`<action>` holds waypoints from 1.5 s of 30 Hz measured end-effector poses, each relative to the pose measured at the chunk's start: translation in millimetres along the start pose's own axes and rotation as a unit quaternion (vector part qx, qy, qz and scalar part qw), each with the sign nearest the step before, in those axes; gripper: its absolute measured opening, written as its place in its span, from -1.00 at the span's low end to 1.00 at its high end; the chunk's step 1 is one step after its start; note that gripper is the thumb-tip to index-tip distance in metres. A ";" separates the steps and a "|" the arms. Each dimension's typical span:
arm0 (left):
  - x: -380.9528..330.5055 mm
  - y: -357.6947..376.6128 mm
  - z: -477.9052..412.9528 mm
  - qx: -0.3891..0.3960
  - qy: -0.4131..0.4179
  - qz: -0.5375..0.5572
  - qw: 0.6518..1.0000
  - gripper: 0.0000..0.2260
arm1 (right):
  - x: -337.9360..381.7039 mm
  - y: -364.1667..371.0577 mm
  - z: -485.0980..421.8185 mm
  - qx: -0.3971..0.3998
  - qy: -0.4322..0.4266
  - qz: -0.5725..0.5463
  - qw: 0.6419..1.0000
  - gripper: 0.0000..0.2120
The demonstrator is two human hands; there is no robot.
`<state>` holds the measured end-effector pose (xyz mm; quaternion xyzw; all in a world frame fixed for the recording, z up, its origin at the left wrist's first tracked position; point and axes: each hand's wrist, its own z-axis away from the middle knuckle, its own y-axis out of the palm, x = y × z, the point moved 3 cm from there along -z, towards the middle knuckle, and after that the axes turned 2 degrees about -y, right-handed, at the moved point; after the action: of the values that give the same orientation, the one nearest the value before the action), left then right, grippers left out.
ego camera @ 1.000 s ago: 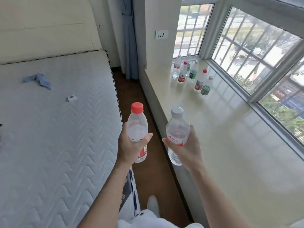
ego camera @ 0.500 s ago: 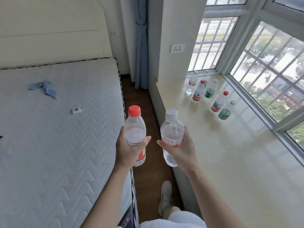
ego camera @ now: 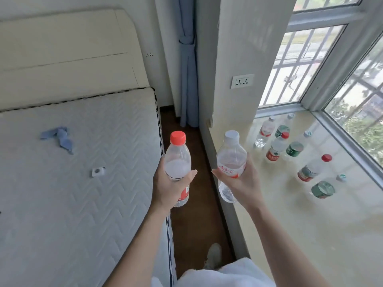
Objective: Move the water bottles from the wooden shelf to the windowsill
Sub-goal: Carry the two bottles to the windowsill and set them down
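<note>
The left grip [ego camera: 169, 189] is wrapped round the lower half of the red-capped bottle [ego camera: 177, 156], a clear, softly ribbed plastic cylinder. The thumb lies across its front, the fingers are hidden behind it, and a strip of red label shows past the palm. The right grip [ego camera: 243, 183] curls round the white-capped bottle [ego camera: 231, 154], with the thumb over its red-lettered band and the rounded base poking out below the hand. Both bottles are held upright in the air, side by side but not touching, over the strip of dark brown floor [ego camera: 194, 216] between the bed and the windowsill [ego camera: 310, 235]. The white-capped one is just at the sill's near edge. How much water either holds is hard to judge through the cloudy plastic.

The sill is a broad, glossy cream slab. At its far end, near the window frame [ego camera: 333, 65], six more bottles [ego camera: 276, 149] stand in a loose cluster, some with red labels and some with green. The wide lens makes them appear to lean, and glare washes out the two farthest.

On the left lies a white quilted mattress [ego camera: 72, 204] with zigzag stitching. It carries a crumpled blue cloth [ego camera: 60, 137] and a small white square object [ego camera: 98, 171] too small to identify. Behind it are a smooth cream headboard [ego camera: 62, 59], a tied pale blue curtain [ego camera: 187, 79] in the corner, and a white wall socket [ego camera: 242, 81]. The bottom edge cuts off both forearms, and a pale shoe [ego camera: 213, 255] is partly covered by white clothing
</note>
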<state>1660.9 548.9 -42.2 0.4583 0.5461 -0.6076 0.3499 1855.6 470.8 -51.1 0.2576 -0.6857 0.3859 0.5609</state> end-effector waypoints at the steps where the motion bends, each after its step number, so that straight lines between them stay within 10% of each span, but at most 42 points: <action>1: -5.9 6.1 -18.7 0.002 0.004 -0.004 1.000 -0.46 | 1.2 1.8 -19.7 0.001 -0.002 -0.003 1.000 -0.37; 22: -61.1 195.8 -281.1 0.256 0.120 -0.010 0.959 -0.41 | -36.2 -54.0 -225.2 -0.203 0.115 0.020 0.972 -0.45; 45: -52.4 384.8 -189.6 0.665 0.087 -0.036 0.741 -0.42 | -113.3 -137.2 -76.8 -0.588 0.226 0.019 0.777 -0.45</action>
<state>2067.9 670.7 -121.8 0.6060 0.0477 -0.7857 -0.1148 2034.2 446.4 -122.2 -0.2298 -0.6375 -0.0346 0.7346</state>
